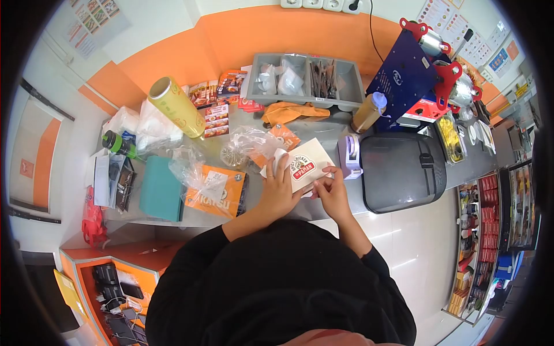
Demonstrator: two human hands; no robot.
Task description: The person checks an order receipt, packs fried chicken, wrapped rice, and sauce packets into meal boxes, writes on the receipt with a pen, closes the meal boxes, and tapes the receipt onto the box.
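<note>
A cream paper packet (314,155) with a red and green printed logo is held up between my two hands over the counter's front edge. My left hand (279,187) lies along its left side, with the fingers against the paper. Bent fingers of my right hand (332,193) pinch its lower right corner. White paper shows beside my left fingers. Behind the packet are an orange printed packet (283,137) and a clear plastic bag (251,140). To the left, a bagged orange KATSU box (214,199) rests on the counter.
A tape dispenser (350,155) and a black case (402,172) stand right of my hands. Farther back are a capped bottle (369,112), a grey divided tray (345,102) and an orange cloth (295,112). A yellow roll (177,108) and a teal box (161,189) are at left.
</note>
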